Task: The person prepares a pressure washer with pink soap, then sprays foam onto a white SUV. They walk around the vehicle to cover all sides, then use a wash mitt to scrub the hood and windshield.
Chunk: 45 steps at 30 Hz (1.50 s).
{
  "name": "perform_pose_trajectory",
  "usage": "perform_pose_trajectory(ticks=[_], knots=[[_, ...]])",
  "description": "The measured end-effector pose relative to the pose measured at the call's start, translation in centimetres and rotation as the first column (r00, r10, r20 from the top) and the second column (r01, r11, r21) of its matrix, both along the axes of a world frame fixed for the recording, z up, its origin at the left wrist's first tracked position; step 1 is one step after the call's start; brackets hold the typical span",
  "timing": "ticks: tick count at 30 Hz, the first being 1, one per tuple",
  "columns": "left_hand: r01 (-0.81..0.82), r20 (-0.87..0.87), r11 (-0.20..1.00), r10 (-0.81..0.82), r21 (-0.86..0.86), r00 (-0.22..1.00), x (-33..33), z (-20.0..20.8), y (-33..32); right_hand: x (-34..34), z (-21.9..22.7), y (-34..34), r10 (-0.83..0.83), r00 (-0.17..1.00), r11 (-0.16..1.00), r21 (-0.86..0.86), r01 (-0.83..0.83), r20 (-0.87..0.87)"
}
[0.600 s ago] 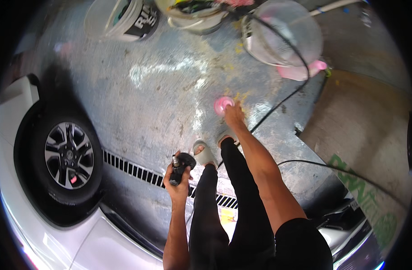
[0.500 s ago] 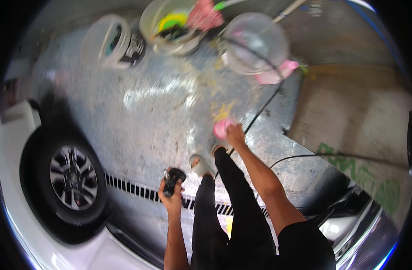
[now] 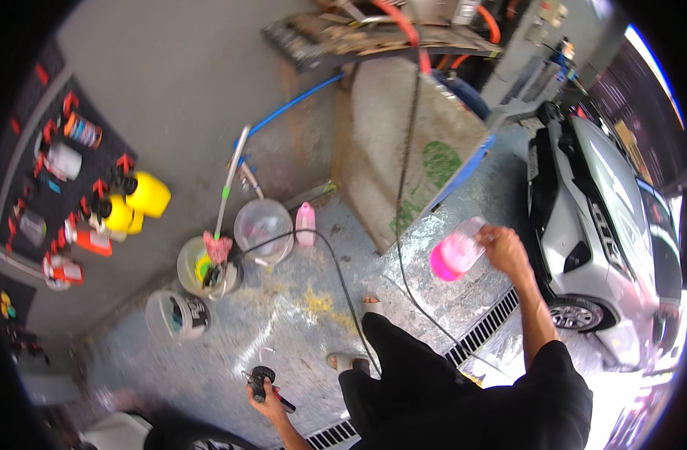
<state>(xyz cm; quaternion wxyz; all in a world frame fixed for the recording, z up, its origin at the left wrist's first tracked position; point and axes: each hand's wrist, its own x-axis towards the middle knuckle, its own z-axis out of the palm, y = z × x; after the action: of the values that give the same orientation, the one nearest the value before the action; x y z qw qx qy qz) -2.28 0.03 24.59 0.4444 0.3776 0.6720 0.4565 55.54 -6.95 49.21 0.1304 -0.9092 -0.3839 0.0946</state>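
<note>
My right hand [image 3: 506, 251] is closed on one end of a clear bottle [image 3: 472, 232]. Bright pink liquid [image 3: 448, 259] lies in its far end, and the bottle is tilted out over the floor, right of my legs. Low on the left, my left hand [image 3: 270, 406] grips a black sprayer head [image 3: 262, 376] with a round black collar and a thin pale tube curling from it. The two parts are well apart. Smearing from motion hides the exact finger placement on the bottle.
Beyond my feet stand a pink jug [image 3: 305, 225], a clear bucket [image 3: 264, 234], a bucket with cloths [image 3: 189, 279] and a white bucket [image 3: 163, 319]. A black hose [image 3: 343, 285] crosses the floor near a drain grate [image 3: 482, 326]. A silver car [image 3: 606, 247] stands right, spray bottles [image 3: 144, 195] hang left.
My view has turned rightward and up, bringing in the wall and silver car. My right hand has swung the pink bottle out to the right, away from my feet. The sprayer head remains in my left.
</note>
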Motion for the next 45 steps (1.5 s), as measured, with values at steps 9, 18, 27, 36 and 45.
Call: perform_pose_trajectory(ticks=[9, 18, 27, 36, 45], knots=[[0.050, -0.074, 0.994, -0.042, 0.099, 0.996, 7.6, 5.3, 3.5, 20.9, 12.0, 2.8, -0.113, 0.932, 0.992, 0.091, 0.086, 0.345], [-0.175, -0.075, 0.980, 0.182, 0.094, 0.980, 22.7, 8.4, 4.1, 42.4, 4.5, 18.6, -0.127, 0.975, 0.980, 0.173, 0.095, 0.184], [-0.331, -0.092, 0.941, 0.337, 0.071, 0.937, 30.2, 12.4, 5.0, 54.8, -17.6, 32.1, -0.095, 0.995, 0.976, -0.201, 0.087, -0.028], [-0.450, -0.088, 0.878, 0.467, 0.163, 0.880, 34.1, 15.8, 5.3, 57.8, -37.3, 34.0, -0.106, 0.994, 0.948, -0.306, 0.091, -0.032], [-0.511, -0.112, 0.859, 0.511, 0.029, 0.852, 38.7, 16.0, 3.7, 56.5, -36.1, 32.0, -0.133, 0.965, 0.950, -0.306, 0.059, -0.227]])
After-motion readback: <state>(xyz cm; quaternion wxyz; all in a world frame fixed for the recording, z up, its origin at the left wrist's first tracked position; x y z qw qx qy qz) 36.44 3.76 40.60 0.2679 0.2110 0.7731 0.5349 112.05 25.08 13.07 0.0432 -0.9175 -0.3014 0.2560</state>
